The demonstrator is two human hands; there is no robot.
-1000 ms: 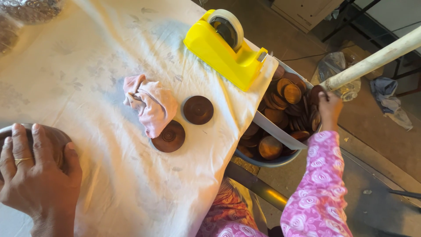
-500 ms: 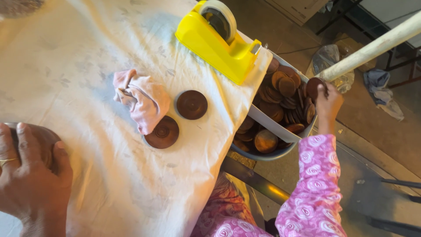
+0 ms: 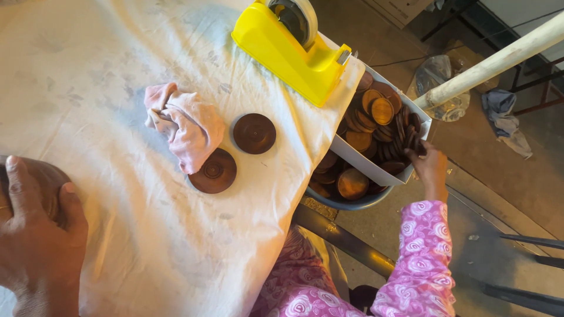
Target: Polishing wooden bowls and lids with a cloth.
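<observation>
Right hand (image 3: 432, 167), in a pink flowered sleeve (image 3: 420, 258), reached down off the desk's right edge into a white rectangular tray (image 3: 376, 167) full of round brown wooden discs (image 3: 382, 110); its fingers were curled in among the discs at the tray's near right end, though whether they pinched one could not be told. Under the tray sat a grey round bowl (image 3: 343, 202) holding more of the same discs. Left hand (image 3: 35, 235) lay at the desk's near left edge, fingers wrapped over a dark brown rounded wooden piece (image 3: 41, 176), clasping it from above.

On the white cloth-covered desk (image 3: 117, 58), two brown wooden discs lay flat near the middle: one (image 3: 254, 133) just apart from the other (image 3: 212, 171), which touched a crumpled pink rag (image 3: 185, 123). A yellow plastic tape dispenser (image 3: 288, 50) stood at the far right corner, just above the tray. Beyond the edge, a pale round pole (image 3: 493, 61) slanted over the floor.
</observation>
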